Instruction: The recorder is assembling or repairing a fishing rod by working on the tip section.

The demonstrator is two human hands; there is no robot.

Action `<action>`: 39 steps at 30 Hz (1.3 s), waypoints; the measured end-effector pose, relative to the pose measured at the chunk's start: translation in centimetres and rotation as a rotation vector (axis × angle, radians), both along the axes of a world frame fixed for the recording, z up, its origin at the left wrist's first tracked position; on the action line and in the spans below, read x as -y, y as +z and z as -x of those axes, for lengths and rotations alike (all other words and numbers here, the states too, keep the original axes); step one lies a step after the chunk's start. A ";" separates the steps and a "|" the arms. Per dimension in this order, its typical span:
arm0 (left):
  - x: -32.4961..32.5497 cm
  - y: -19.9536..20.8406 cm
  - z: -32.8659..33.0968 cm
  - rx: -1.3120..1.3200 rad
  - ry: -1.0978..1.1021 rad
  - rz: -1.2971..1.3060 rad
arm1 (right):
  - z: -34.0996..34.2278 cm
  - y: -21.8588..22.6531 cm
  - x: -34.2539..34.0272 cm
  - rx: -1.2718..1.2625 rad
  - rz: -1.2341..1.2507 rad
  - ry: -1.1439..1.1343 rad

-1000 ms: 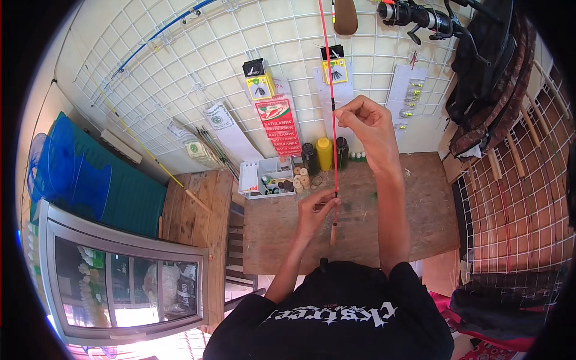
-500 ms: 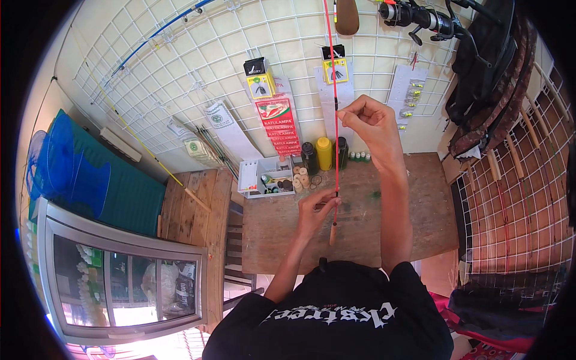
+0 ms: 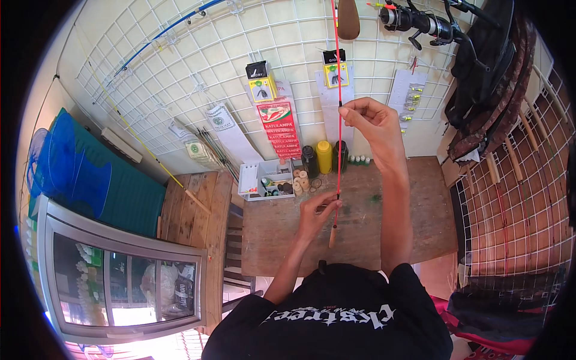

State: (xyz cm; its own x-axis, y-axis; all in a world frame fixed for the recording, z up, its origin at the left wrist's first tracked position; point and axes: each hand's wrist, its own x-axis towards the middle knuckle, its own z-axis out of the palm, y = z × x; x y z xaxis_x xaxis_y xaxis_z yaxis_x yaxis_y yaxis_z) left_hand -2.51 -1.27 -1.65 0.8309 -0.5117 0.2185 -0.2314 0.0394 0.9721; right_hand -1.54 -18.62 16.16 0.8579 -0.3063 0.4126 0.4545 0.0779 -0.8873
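A thin red rod (image 3: pixel 339 84) is pinched by left hand (image 3: pixel 315 212) and right hand (image 3: pixel 378 123); behind it, a dark cylindrical bottle (image 3: pixel 344 157) is partly covered.

I stand in what looks like a small fishing-tackle shop and workshop: a spinning reel (image 3: pixel 425 24), carded lures (image 3: pixel 409 99) and yellow-and-black packets (image 3: pixel 261 84) hang before me, wooden-handled rods (image 3: pixel 515 159) line my right, a glass-fronted cabinet (image 3: pixel 123 279) stands left, and I hold a slim red rod (image 3: pixel 339 138) over a worn workbench (image 3: pixel 288 234).
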 end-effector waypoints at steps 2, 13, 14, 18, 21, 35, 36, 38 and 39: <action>-0.1 -0.1 -0.1 0.010 0.004 -0.003 | -0.1 -0.1 -0.2 -0.001 -0.011 -0.003; 0.1 -0.5 -0.3 0.038 0.004 -0.004 | -0.4 -0.2 -0.4 0.076 -0.057 -0.094; 0.1 -0.6 -0.3 0.045 0.003 -0.014 | -0.5 -0.3 -0.4 0.088 -0.053 -0.117; 0.3 -0.2 -0.2 0.066 0.003 -0.018 | -0.4 -0.1 -0.3 0.084 -0.027 -0.150; 0.2 -0.5 -0.4 0.053 0.007 -0.025 | -0.4 -0.2 -0.5 0.067 0.000 -0.157; 0.1 0.2 0.0 0.085 0.014 -0.047 | -0.1 0.0 -0.6 0.097 0.075 -0.158; 0.1 0.3 0.0 0.092 0.011 -0.048 | 0.0 0.1 -0.7 0.119 0.057 -0.161; 0.1 0.4 0.2 0.085 0.014 -0.044 | 0.1 0.0 -0.7 0.110 0.045 -0.156; 0.2 0.4 0.2 0.079 0.015 -0.040 | 0.1 -0.1 -0.7 0.101 0.033 -0.151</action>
